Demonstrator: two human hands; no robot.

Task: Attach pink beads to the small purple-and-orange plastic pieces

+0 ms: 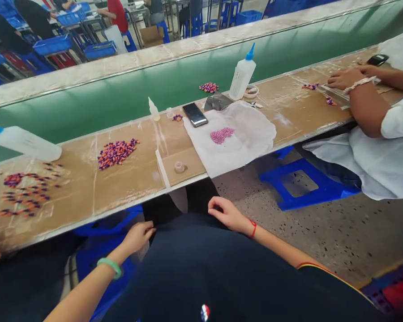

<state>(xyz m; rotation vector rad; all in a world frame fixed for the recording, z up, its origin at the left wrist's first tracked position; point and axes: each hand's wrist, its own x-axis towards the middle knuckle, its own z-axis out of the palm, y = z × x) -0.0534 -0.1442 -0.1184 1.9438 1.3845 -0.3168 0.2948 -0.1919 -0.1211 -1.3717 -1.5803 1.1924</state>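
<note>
My left hand (137, 236) is low in front of my lap, fingers pressed together. Under it shows a pale translucent sheet-like piece, and what the fingers hold is too unclear to name. My right hand (226, 215) curls above my lap, thumb and fingers bent inward, and anything in it is hidden. Beyond both hands, on the table, lie a small ring-shaped roll (179, 167), a white strip (163, 170), a white cloth (248, 134) with a heap of small pink beads (222, 135), and a pile of orange and purple pieces (117, 153).
A phone (195, 114), a small dropper bottle (153, 110) and two large squeeze bottles (243, 76) (28, 143) stand or lie along the table (127, 188). A green belt (174, 67) runs behind. A co-worker's hands (345, 78) are at right. A blue stool (309, 183) stands below.
</note>
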